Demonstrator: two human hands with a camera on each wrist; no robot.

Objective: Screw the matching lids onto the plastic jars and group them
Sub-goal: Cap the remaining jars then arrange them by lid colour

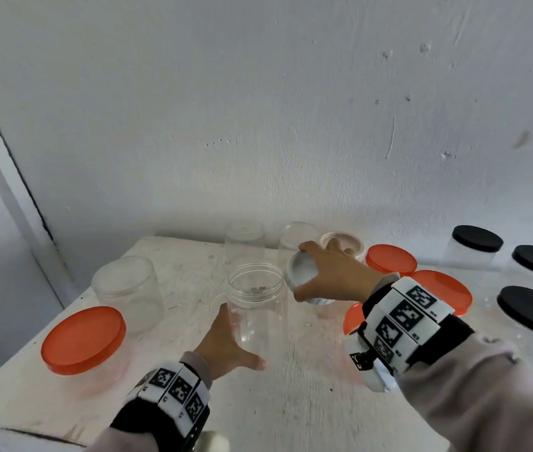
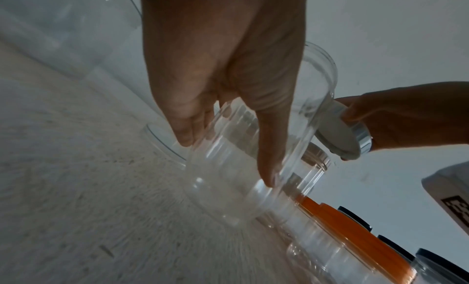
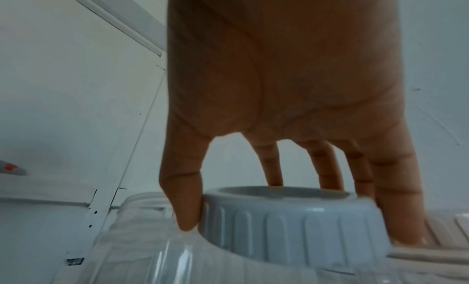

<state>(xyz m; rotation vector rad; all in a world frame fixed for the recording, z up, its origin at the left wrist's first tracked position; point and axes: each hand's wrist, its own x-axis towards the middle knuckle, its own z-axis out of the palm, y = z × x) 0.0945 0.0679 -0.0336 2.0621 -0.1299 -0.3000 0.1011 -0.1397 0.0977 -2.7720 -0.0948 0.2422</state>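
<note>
Your left hand is wrapped around the lower wall of an open clear jar standing upright near the middle of the table, thumb on the near side and fingers curled round the far side. Your right hand grips a white ribbed lid by its rim, held in the air just beside the jar's mouth and tilted, not yet over it. Judging by what is on show, you are partway through: the jars with black lids at the right are capped and standing together, and one jar with an orange lid sits capped at the near left. More orange lids lie behind your right wrist, though whether they sit on jars or loose is hard to tell from the head view. Still to do: the jar in your grasp, an open jar at the left, and two clear jars at the back near the wall. A pinkish lid sits behind your right hand, partly hidden. The clear plastic blurs together, so the exact count of uncapped jars is uncertain, and the black-lidded group runs off the right edge.
</note>
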